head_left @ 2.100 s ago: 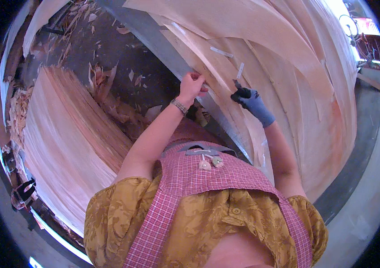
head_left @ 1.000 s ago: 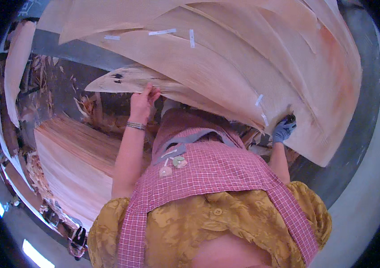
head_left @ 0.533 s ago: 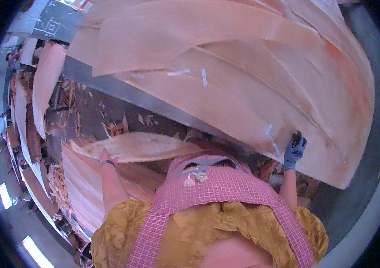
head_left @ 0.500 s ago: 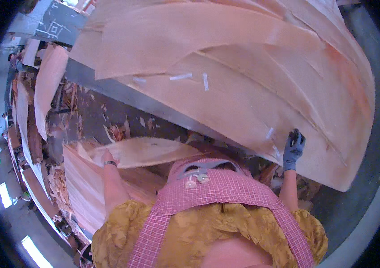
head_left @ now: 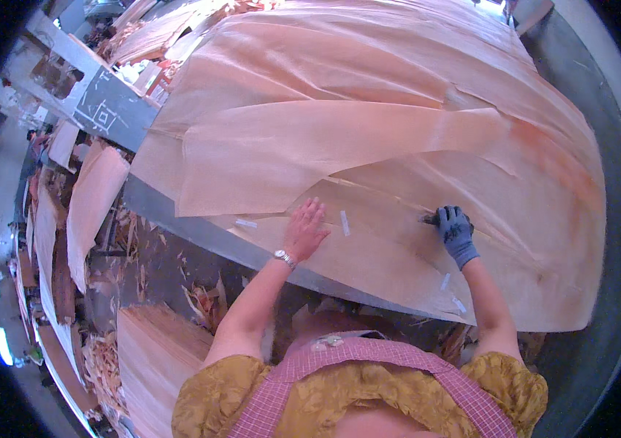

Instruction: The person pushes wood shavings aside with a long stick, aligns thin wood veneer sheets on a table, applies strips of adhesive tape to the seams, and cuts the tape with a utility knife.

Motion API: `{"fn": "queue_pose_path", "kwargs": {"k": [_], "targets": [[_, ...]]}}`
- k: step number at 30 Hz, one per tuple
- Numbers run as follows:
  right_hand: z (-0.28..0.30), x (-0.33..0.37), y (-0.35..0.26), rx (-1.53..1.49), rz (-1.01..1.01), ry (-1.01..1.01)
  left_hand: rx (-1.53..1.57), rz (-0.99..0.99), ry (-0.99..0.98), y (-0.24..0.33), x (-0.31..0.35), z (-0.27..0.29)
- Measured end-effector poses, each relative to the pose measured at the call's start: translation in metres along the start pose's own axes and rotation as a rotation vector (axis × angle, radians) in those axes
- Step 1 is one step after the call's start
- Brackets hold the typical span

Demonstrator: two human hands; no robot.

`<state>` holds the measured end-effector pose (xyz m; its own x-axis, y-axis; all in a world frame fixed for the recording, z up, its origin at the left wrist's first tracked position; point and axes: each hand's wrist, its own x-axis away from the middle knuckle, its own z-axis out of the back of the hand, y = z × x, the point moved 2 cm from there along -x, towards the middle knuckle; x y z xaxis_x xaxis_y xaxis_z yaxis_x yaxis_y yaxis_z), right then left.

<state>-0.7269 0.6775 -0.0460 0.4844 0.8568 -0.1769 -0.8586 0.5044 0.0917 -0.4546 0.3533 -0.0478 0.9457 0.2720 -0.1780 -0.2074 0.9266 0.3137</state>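
A large, thin, pale tan wood veneer sheet (head_left: pixel 398 252) lies over a table in front of me, with other wavy, overlapping sheets behind it. My left hand (head_left: pixel 305 228), bare with a wristwatch (head_left: pixel 285 257), rests flat on the veneer near its front edge, fingers outstretched. Further right, my right hand (head_left: pixel 456 232) wears a grey-blue glove with dark fingertips. Its fingers are curled around a small dark object (head_left: pixel 428 218) at the veneer's surface; its kind cannot be made out. Several short white tape strips (head_left: pixel 345 223) stick to the sheet near both hands.
A stack of veneer (head_left: pixel 157 339) stands low at my left. Scraps and shavings (head_left: pixel 204 299) litter the floor between it and the grey table edge (head_left: pixel 201 237). More sheets (head_left: pixel 95 204) lean at far left. A grey marked panel (head_left: pixel 109 109) adjoins the table's far left.
My left hand has left the loose veneer strip at lower left and now lies on the large sheet. My right hand has shifted slightly left. The view has tilted toward the far side.
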Motion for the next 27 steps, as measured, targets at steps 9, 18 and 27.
{"fn": "queue_pose_path", "kwargs": {"k": [9,18,27], "targets": [[0.047,0.003,-0.032,-0.14,0.065,-0.02,-0.073,0.131,-0.072,0.015,-0.022,-0.02],[0.087,0.014,-0.052,-0.317,0.042,0.019,-0.117,0.145,-0.136,0.026,0.027,-0.004],[0.055,0.052,-0.04,-0.285,-0.093,-0.081,-0.103,0.101,-0.163,0.034,0.017,-0.013]]}}
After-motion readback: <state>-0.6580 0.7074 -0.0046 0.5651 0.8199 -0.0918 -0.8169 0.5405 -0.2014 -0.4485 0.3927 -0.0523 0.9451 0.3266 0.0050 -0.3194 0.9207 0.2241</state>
